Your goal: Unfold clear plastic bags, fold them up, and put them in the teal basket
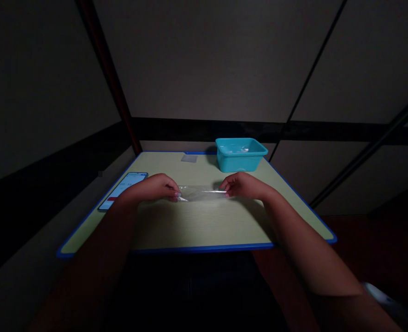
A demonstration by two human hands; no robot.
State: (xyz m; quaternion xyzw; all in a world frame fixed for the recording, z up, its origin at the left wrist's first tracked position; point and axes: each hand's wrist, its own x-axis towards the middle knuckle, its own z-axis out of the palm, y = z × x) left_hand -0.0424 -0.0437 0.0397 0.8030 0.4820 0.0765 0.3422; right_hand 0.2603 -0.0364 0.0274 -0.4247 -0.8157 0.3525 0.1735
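Note:
A clear plastic bag (204,193), long and flat, stretches sideways over the middle of the table. Its left end is pinched by my left hand (164,188), thumb and fingers closed on the film. At the other end my right hand (240,185) grips it the same way, fingers curled. Light glints along the plastic between the two hands. Whether anything is inside the bag I cannot tell. Past my right hand stands a turquoise plastic basket (240,161) with some shiny clear plastic in it.
The pale yellow table (204,230) has a blue edge. A phone (124,186) with a lit screen lies at the left, partly behind my left forearm. Near the far edge is a small greyish flat piece (189,158). Wall panels (204,60) rise right behind the table.

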